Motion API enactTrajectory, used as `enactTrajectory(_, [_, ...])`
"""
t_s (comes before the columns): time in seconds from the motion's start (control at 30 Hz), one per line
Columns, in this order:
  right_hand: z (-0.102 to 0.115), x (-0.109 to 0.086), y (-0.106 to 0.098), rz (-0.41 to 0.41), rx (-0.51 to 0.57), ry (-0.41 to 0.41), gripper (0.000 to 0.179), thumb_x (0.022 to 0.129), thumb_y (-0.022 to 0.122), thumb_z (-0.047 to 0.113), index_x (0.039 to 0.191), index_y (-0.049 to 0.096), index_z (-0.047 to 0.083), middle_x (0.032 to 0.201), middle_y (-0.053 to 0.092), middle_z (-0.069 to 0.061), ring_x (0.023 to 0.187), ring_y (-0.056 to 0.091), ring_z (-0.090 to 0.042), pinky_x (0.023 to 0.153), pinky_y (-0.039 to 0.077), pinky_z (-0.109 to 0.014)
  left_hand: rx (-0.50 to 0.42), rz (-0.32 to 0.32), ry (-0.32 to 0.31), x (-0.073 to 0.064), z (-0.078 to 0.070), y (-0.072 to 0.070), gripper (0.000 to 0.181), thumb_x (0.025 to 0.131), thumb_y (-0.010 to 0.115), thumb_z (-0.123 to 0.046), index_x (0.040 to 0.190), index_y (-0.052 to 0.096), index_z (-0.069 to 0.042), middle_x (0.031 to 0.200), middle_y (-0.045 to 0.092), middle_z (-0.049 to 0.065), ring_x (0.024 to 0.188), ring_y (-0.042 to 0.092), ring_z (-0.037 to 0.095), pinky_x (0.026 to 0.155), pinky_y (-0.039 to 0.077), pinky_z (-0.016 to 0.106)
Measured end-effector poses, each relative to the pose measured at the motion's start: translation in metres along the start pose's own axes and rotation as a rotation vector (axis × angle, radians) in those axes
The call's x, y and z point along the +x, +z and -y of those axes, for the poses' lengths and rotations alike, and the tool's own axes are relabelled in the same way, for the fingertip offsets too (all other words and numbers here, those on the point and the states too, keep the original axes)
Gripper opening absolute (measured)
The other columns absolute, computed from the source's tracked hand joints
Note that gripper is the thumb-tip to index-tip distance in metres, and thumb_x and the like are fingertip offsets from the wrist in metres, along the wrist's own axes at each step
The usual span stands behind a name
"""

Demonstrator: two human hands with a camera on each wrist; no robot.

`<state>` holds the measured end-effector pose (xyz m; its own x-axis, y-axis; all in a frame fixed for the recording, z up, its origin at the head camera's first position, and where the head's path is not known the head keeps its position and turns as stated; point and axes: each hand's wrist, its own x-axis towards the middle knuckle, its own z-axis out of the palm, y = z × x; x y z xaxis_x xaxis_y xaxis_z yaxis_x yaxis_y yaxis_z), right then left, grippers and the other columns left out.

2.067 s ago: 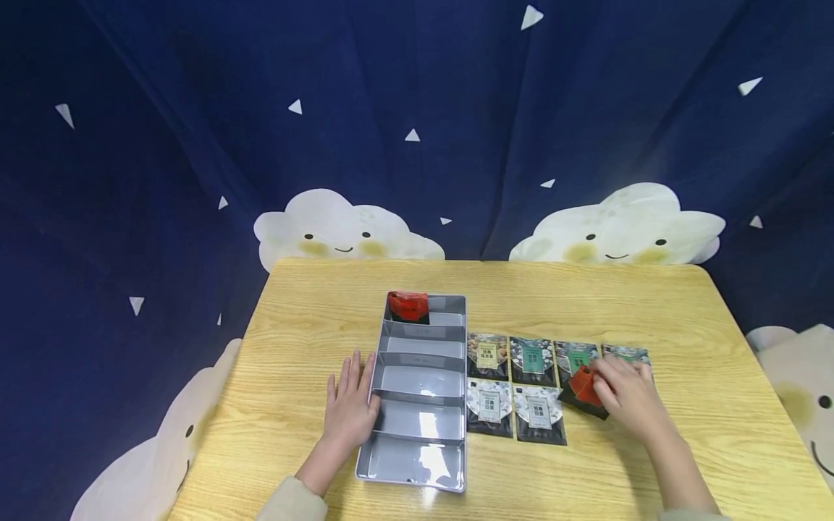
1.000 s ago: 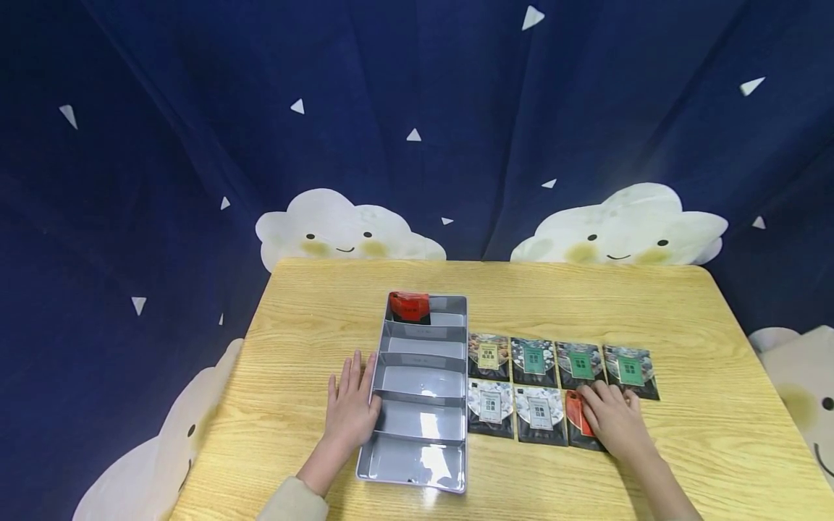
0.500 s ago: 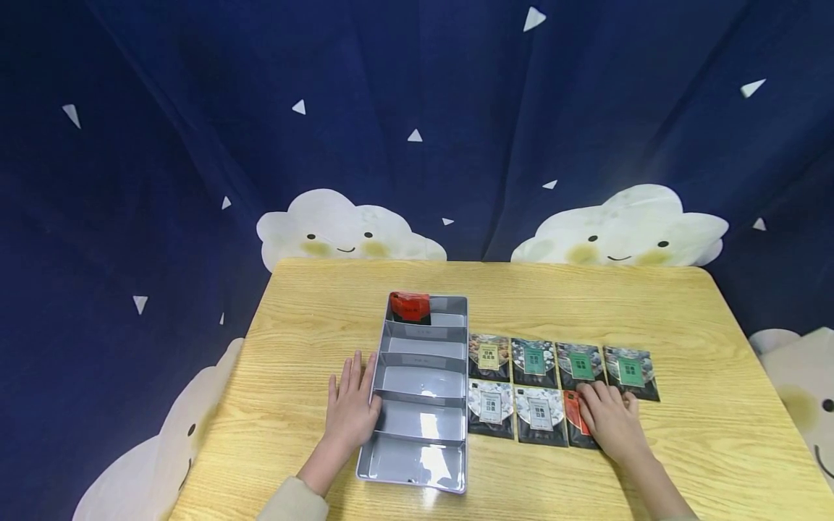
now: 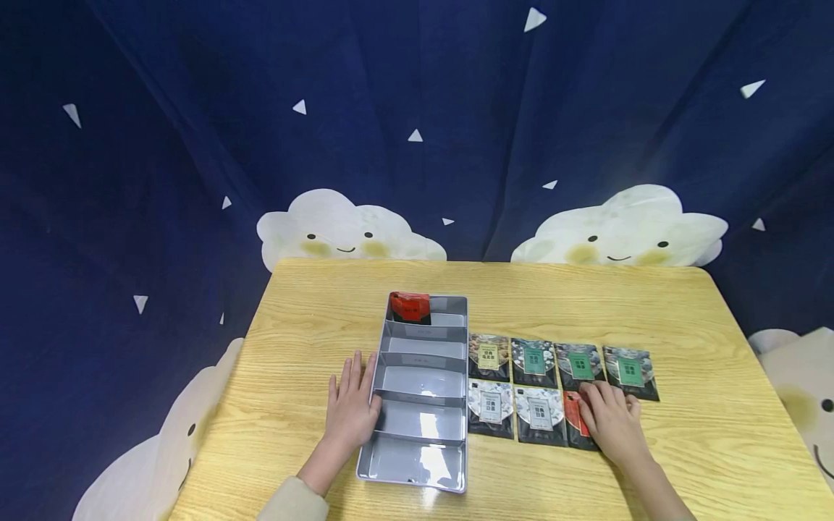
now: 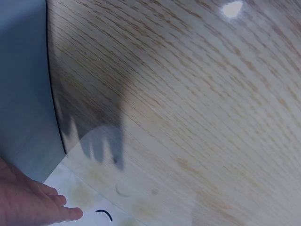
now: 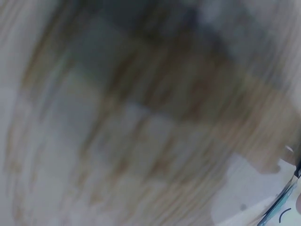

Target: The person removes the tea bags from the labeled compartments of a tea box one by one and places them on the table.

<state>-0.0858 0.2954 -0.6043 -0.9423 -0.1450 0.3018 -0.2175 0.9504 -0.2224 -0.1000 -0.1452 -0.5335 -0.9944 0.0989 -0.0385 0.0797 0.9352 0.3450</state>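
Note:
In the head view my left hand (image 4: 352, 412) lies with straight fingers along the left side of a grey divided tray (image 4: 368, 456), its thumb at the rim. The left wrist view shows part of that hand (image 5: 28, 202) beside the tray's wall (image 5: 23, 94). My right hand (image 4: 612, 420) rests over a red-and-black tea sachet (image 4: 576, 416), covering its right part. The sachet lies flat, right of two white-labelled sachets (image 4: 491, 409). Above runs a row of sachets: one yellow-labelled (image 4: 489, 356) and several green-labelled (image 4: 580, 363). Another red sachet (image 4: 410, 307) stands in the tray's far compartment.
Under everything is a wooden table (image 4: 313, 304), its far edge against a dark blue curtain (image 4: 456, 87) printed with clouds and triangles. The sachet rows begin right beside the tray's right side. The right wrist view is blurred, with a sachet's edge (image 6: 277, 205) at lower right.
My right hand has lowered the red sachet from above the green ones to the end of the front row and nudged it slightly left. The left hand and tray have stayed put.

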Motion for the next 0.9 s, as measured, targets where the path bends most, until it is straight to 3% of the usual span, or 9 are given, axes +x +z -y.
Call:
enactTrajectory(0.3, [0.002,0.003,-0.005,0.005,0.026,0.008,0.021,0.084,0.061,0.015,0.102,0.053,0.009,0.102,0.048,-0.011,0.094,0.042,-0.032,0.077,0.025,-0.056,-0.006,-0.005,-0.005,0.0,0.0,0.001,0.066,0.086,0.044,-0.021,0.147,0.02,-0.015,0.152,0.012,0.015,0.138,0.011,0.034,0.108,0.008,0.057])
enactTrajectory(0.43, [0.005,0.014,-0.013,-0.008,0.053,0.009,0.022,0.083,0.062,0.014,0.102,0.053,0.008,0.102,0.05,-0.012,0.095,0.043,-0.034,0.077,0.025,-0.056,-0.002,-0.008,-0.004,0.0,0.0,0.001,0.066,0.086,0.044,-0.021,0.147,0.02,-0.015,0.151,0.014,0.016,0.138,0.012,0.035,0.107,0.008,0.057])
enactTrajectory(0.63, [0.023,0.055,-0.03,-0.014,0.1,-0.034,0.027,0.085,0.06,0.012,0.11,0.054,0.005,0.108,0.05,-0.015,0.099,0.043,-0.036,0.081,0.025,-0.058,0.006,-0.013,-0.002,0.0,0.0,0.0,0.066,0.086,0.043,-0.022,0.147,0.021,-0.014,0.151,0.015,0.016,0.137,0.013,0.035,0.107,0.01,0.057])
enactTrajectory(0.9, [0.068,0.116,-0.038,0.023,0.128,-0.124,0.033,0.089,0.056,0.016,0.119,0.05,0.006,0.117,0.048,-0.016,0.107,0.045,-0.036,0.087,0.029,-0.056,0.01,-0.009,0.0,0.0,-0.001,0.001,0.066,0.086,0.044,-0.022,0.147,0.02,-0.015,0.151,0.014,0.015,0.138,0.012,0.034,0.107,0.009,0.057])
